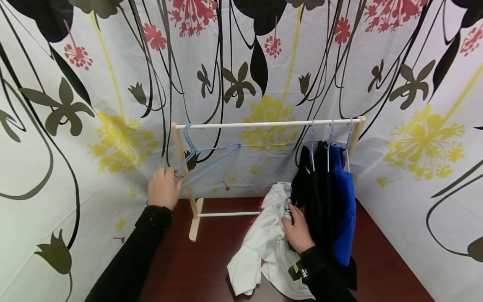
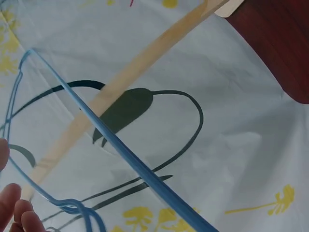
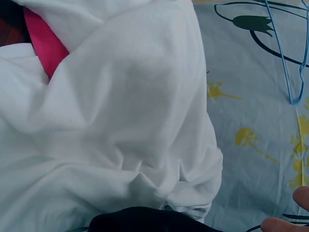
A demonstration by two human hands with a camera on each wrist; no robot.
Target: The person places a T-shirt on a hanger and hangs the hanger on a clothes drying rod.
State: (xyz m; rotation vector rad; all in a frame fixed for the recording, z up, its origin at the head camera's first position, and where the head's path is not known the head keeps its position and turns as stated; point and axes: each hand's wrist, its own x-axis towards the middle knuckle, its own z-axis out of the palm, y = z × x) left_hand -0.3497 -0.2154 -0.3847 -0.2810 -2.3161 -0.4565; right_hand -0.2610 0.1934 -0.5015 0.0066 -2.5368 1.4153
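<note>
**A:** At a small pale wooden clothes rack (image 1: 264, 124) standing on a dark red-brown worktop (image 1: 196, 268), a person's left hand (image 1: 163, 188) grips the lower corner of an empty light-blue wire hanger (image 1: 205, 158), fingers curled round the wire. The hanger's hook sits over the rail at the left end, and the body is pulled out at a slant toward the person.

**B:** And the right hand (image 1: 298, 228)?

**A:** It rests on a crumpled white cloth garment (image 1: 264, 239) heaped on the worktop at the foot of the rack, fingers bent into the folds near the top of the heap. Whether they truly pinch the cloth cannot be told from here. The right wrist view shows the white cloth bunched up, with a strip of bright pink fabric (image 3: 42, 42) underneath.

**B:** What already hangs there?

**A:** A black garment (image 1: 315, 184) and a bright blue garment (image 1: 345, 201), side by side at the right end of the rail, just beside the right hand.

**B:** Which step does that suggest?

**A:** By my reading, the hanger is being taken off the rail while the white garment is readied for it. The next move would call for lifting the hook clear of the rail, bringing hanger and garment together, and finding the neck opening in that heap, which is not visible now.
</note>
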